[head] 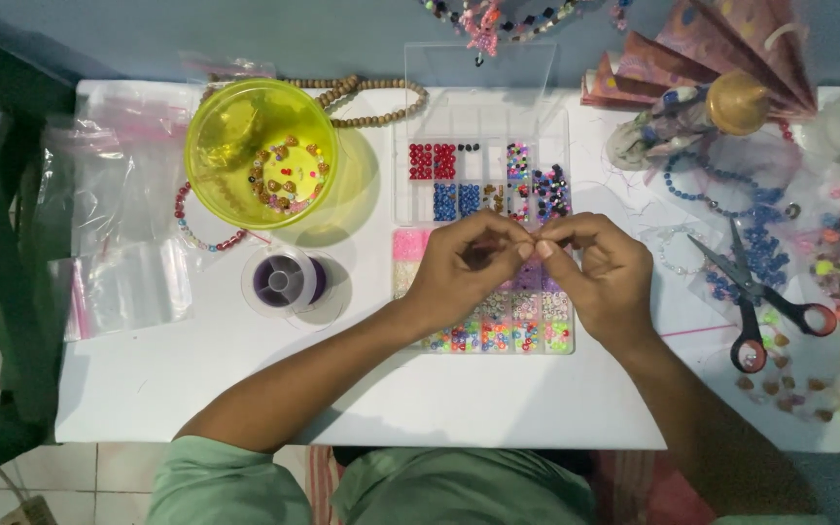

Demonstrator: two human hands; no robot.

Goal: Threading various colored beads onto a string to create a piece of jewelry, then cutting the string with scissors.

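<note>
Both hands meet fingertip to fingertip directly over the bead box (486, 117), which sits centred on the table (245, 389), likely so anything dropped falls back into the compartments. Left hand (464, 267) and right hand (600, 272) each pinch something tiny at the meeting point; too small to tell whether bead or thread. Each grip is clenched to a fine pinch, item between the thumb and forefinger tips. Thread spool (287, 280) and yellow bowl (262, 151) sit near the left hand, scissors (755, 292) near the right.
</note>
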